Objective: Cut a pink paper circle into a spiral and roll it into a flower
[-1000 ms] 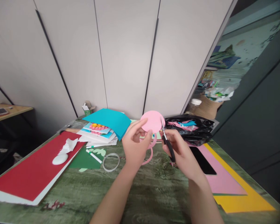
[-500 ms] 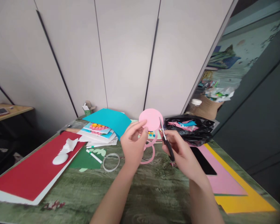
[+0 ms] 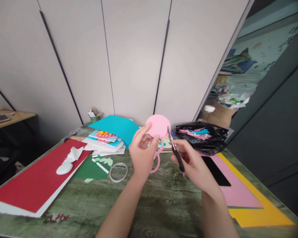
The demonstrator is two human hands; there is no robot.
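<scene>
My left hand (image 3: 143, 150) pinches a round pink paper disc (image 3: 159, 125) by its lower left edge, holding it up above the table. Black-handled scissors (image 3: 176, 155) are gripped in my right hand (image 3: 191, 162), with their blades at the disc's right edge. A thin curling strip of pink paper (image 3: 155, 165) hangs below the disc, partly hidden behind my left hand. Behind the strip, a pale sheet with small coloured dots (image 3: 164, 144) shows in part.
Left are red paper (image 3: 39, 178), a green sheet (image 3: 85, 170), a marker (image 3: 100, 166), a tape ring (image 3: 118, 172) and blue paper (image 3: 116, 127). Right are a black bag with paper scraps (image 3: 213, 140), a dark phone or tablet (image 3: 217, 172), pink paper (image 3: 240, 195) and yellow paper (image 3: 268, 215).
The pink disc has shifted slightly left and turned a little in my left hand. The scissors have moved slightly left with it, and the hanging strip has swung left.
</scene>
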